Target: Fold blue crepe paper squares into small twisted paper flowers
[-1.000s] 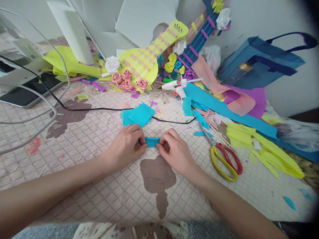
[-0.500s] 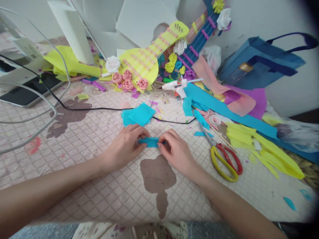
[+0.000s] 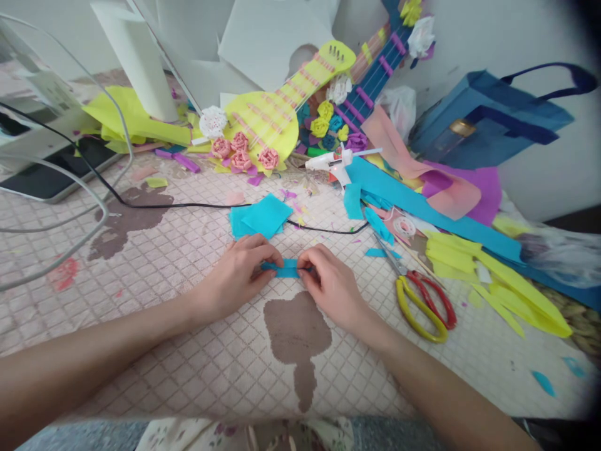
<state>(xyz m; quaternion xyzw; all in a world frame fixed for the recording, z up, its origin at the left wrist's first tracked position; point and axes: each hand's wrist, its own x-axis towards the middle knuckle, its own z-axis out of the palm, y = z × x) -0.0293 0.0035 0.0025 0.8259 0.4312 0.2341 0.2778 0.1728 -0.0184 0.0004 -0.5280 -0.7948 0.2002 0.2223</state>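
Both hands (image 3: 237,272) (image 3: 331,285) pinch, facing each other, slightly apart.

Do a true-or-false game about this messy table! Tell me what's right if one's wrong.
1. The left hand and right hand both hold one small bright-blue paper strip. True.
2. The metal scissors with red and yellow handles are in the right hand. False: they lie on the diamond-patterned tablecloth.
3. The white plastic glue gun is farther back than the hands. True.
4. The flat bright-blue paper squares lie under the scissors. False: they lie just beyond the left hand.
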